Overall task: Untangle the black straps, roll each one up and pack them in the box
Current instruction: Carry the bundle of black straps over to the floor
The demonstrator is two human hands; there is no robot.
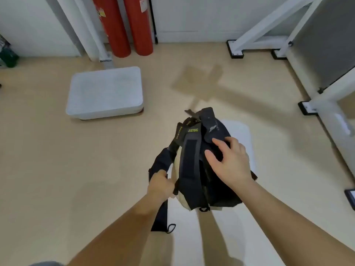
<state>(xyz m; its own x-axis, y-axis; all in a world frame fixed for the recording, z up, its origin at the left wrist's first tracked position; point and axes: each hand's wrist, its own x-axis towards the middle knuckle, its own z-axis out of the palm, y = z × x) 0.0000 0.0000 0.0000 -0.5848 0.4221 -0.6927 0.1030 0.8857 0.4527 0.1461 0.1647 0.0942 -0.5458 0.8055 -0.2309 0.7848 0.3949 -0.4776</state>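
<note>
Curling round one loose black webbing strap (161, 215), the left hand (160, 186) fingers (170, 186) grip it. The right hand (232, 164) fingers (219, 145) lie spread, straight, on the tangled bundle of black straps (191, 160), over a white sheet (241, 131) on the floor.

Risk: a hard pull leftward may cinch the tangle or drag the whole bundle.

White rectangular plastic box (104, 93): well apart, far left, top looks covered, contents not visible.

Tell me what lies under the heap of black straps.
A cream surface peeks out at the left and near edges of the black straps, above a white sheet on the floor. The straps and the right hand resting on them cover the rest.
</note>
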